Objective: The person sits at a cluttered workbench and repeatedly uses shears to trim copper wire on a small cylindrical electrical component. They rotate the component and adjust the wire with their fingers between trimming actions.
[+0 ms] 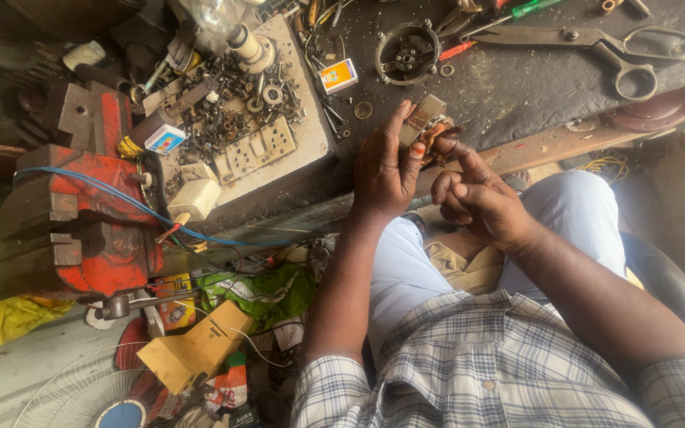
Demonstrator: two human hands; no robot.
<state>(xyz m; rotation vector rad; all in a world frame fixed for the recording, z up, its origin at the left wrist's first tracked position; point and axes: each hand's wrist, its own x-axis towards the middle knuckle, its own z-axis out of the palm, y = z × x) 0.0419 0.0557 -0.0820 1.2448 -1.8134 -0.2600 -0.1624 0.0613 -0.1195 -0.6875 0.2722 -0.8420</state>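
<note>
Landmark: red bench vise (73,230), clamped at the left end of the workbench (517,87).

Hands: both are raised together over the person's lap, well right of the vise and just off the bench's front edge. Left hand (384,170) is wrapped around a small motor stator (426,127), a metal block with copper windings, with fingers closed on its sides. Right hand (481,202) is loosely curled, its forefinger stretched up to touch the winding end of the stator. Whether it grips anything cannot be told.

Edges and room: the front edge of the bench runs from the vise diagonally up to the right. The stator sits just past it, over the lap. The gap between hands and bench edge is narrow. There is open bench surface to the right of the vise beyond the hands, under one pair of large scissors (612,47).

Counts: one vise, one stator, one round metal ring housing (407,54) far right of the vise, two small boxes (339,76), one tray of loose screws and nuts (235,111) just right of the vise, one blue wire (144,208) across the vise, one fan guard (97,392) below the vise
</note>
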